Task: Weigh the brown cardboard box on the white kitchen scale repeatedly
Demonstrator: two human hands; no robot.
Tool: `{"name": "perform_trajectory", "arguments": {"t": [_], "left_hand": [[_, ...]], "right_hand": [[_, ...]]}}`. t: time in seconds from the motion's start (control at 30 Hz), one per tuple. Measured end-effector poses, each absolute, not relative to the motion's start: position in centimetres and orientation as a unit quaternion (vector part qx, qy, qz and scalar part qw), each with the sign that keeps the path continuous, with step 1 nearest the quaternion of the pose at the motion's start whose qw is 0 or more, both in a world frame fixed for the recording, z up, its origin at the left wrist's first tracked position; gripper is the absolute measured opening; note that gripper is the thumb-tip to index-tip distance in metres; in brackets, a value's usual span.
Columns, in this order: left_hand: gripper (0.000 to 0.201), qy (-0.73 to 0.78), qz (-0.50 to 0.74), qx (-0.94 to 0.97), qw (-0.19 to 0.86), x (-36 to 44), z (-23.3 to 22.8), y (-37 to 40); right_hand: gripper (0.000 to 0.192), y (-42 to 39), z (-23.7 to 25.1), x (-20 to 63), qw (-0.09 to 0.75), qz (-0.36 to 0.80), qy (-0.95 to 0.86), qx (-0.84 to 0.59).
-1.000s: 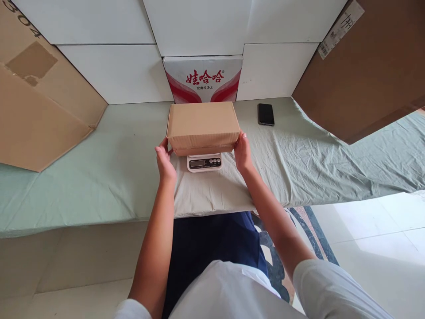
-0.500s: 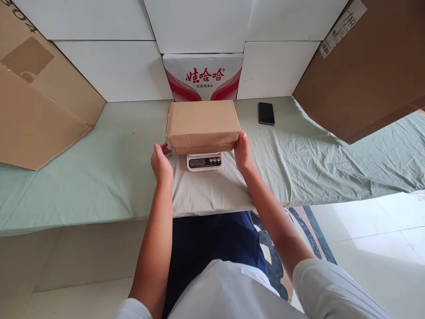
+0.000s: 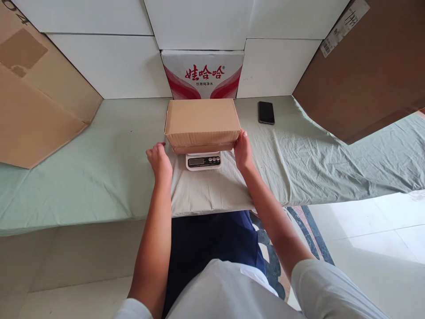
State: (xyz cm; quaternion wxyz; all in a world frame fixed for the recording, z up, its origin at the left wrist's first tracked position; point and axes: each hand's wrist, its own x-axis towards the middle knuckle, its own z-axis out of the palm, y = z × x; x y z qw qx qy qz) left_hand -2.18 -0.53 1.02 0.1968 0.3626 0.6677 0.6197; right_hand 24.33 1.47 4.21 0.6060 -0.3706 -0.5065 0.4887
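Brown cardboard carton (image 3: 49,106) slants at far left. My left grip (image 3: 159,161) hangs apart from the box (image 3: 202,116), curled; how tightly, I cannot tell. That smooth, oblong box sits over the white scale (image 3: 203,167), leaving the display (image 3: 196,161) exposed. My right grip (image 3: 243,150) touches the box's front right corner, presumably for steadiness; hidden fingers leave closure undetermined. Black phone (image 3: 266,113) lies flat on wrinkled cloth (image 3: 318,168).

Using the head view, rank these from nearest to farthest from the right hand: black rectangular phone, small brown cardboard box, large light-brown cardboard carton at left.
1. Small brown cardboard box: touching the right hand at the box's front right corner.
2. Black rectangular phone: beyond the hand, to its right.
3. Large light-brown cardboard carton: well away, far left.
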Motion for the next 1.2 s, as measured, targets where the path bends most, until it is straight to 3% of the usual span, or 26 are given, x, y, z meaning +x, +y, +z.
{"name": "perform_trajectory", "arguments": {"t": [0.27,0.63,0.8,1.03,1.2], "left_hand": [[0.075,0.549,0.653,0.461,0.246,-0.8,1.2,-0.8],[0.075,0.546,0.633,0.499,0.230,-0.7,3.4,1.6],[0.060,0.523,0.646,0.505,0.233,-1.2,5.5,6.0],[0.064,0.474,0.692,0.400,0.371,-0.5,1.7,12.2],[0.066,0.506,0.664,0.390,0.389,-0.7,-0.4,12.9]], "right_hand": [[0.074,1.7,4.2,24.1,0.623,0.493,-0.497,-0.349],[0.071,3.2,5.7,23.1,0.623,0.452,-0.536,-0.347],[0.078,8.3,7.2,22.4,0.631,0.406,-0.571,-0.334],[0.083,14.9,5.4,20.5,0.648,0.407,-0.550,-0.336],[0.080,16.3,2.4,20.3,0.644,0.444,-0.516,-0.349]]}}
